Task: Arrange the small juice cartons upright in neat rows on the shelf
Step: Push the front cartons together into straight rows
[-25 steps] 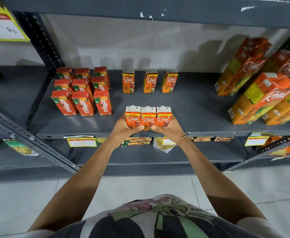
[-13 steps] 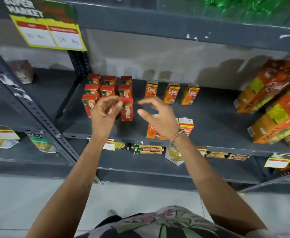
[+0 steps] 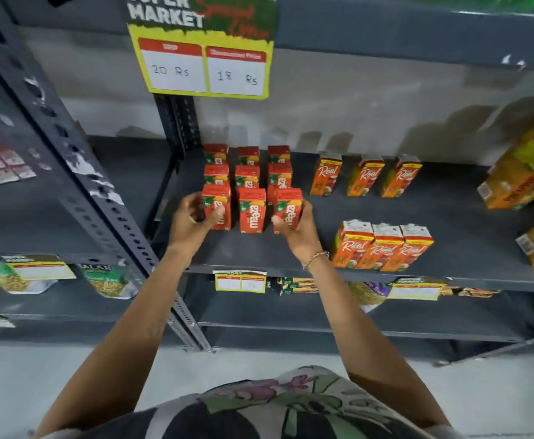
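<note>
Two hands clasp the front row's end cartons: left hand [image 3: 192,221] on the left Maaza carton [image 3: 217,205], right hand [image 3: 297,228] on the right Maaza carton [image 3: 288,208].

A dark grey metal shelf [image 3: 322,248] carries upright cartons — nine red Maaza cartons [image 3: 252,213] left, six orange Real cartons [image 3: 382,245] mid-shelf — and large pineapple cartons [image 3: 518,175] right.

even, moderately bright light from above; soft carton shadows on the pale back wall [image 3: 370,122]; wide-angle bowing and blur toward the edges.
</note>
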`<state>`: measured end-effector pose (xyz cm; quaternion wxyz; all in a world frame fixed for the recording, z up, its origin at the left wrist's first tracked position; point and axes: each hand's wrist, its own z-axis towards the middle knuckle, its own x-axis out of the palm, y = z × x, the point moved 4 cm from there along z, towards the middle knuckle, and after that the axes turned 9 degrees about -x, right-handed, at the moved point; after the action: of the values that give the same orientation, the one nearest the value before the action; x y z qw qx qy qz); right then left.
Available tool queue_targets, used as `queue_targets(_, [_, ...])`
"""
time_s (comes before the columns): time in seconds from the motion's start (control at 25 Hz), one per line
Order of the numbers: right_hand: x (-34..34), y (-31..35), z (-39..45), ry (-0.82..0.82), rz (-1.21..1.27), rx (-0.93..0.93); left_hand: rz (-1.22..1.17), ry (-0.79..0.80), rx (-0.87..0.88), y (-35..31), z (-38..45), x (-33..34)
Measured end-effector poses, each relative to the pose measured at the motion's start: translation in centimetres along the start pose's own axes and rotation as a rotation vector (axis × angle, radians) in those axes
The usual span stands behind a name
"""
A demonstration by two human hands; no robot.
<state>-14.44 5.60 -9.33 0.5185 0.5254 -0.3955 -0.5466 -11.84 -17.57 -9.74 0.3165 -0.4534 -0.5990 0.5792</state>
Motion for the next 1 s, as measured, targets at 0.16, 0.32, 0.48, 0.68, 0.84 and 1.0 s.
queue_targets(0.16, [-0.2, -0.9, 1.3, 0.053, -0.069, 0.011, 0.112, 0.096, 0.022, 0.1, 0.7, 0.3])
queue_targets(0.32, [0.9, -0.6, 1.6, 0.128, -0.11, -0.008, 0.154, 0.148, 0.116, -0.2, 0.6, 1.3])
queue_targets(0.48, [0.7, -0.2, 1.8, 0.163, -0.09, -0.001, 0.1, 0.28, 0.041, -0.4, 0.9, 1.4])
queue_targets(0.68, [1.4, 0.8, 1.4, 0.203, -0.045, 0.001, 0.019, 0.425, 0.043, -0.6, 0.4, 2.8])
queue_targets(0.84, [1.8, 1.1, 0.7, 0.226, -0.019, 0.017, -0.004, 0.435, 0.046, -0.4, -0.3, 3.1])
queue_targets(1.0, [2.5, 1.5, -1.5, 0.215, -0.009, 0.038, 0.002, 0.438, 0.009, 0.3, -1.8, 2.5])
